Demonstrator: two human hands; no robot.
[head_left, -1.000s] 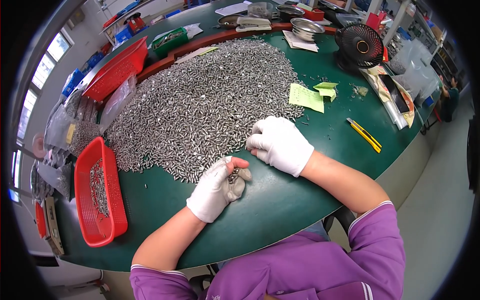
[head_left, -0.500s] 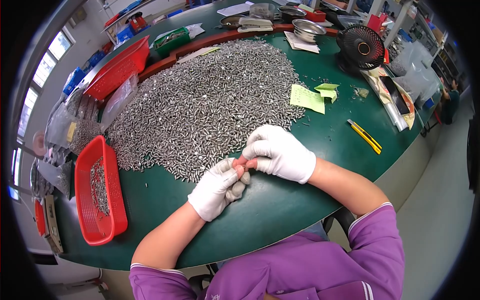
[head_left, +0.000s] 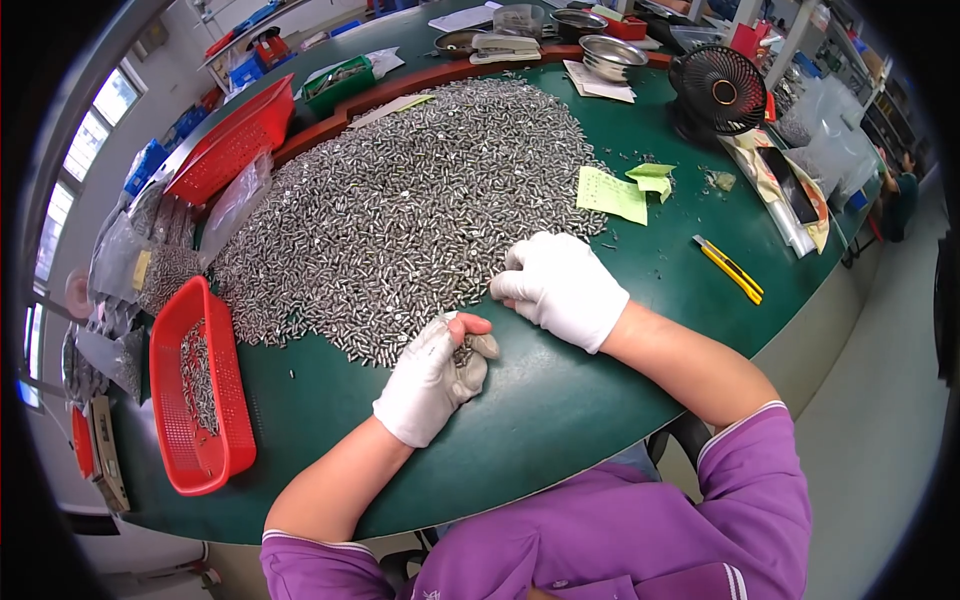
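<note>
A wide heap of small silvery metal pins [head_left: 400,200] covers the middle of the green table. My left hand [head_left: 432,375], in a white glove with bare fingertips, is cupped at the heap's near edge. Several of the metal pins lie in its palm, under the curled fingers. To its right, my right hand [head_left: 562,290], gloved alike, reaches to the heap's near right edge. Its fingers are bent down and drawn together; whatever is between the fingertips is hidden.
At the left stands a red plastic basket [head_left: 205,400] holding some pins. Another red basket [head_left: 235,140] leans at the far left. A yellow cutter knife [head_left: 730,270], green paper notes [head_left: 612,195] and a black fan [head_left: 718,90] sit at the right. Metal bowls [head_left: 612,55] stand behind.
My hands were together, fingertips touching. Now they are apart: the right has moved up and right to the heap's edge, and the left has turned, so the pins in its palm show.
</note>
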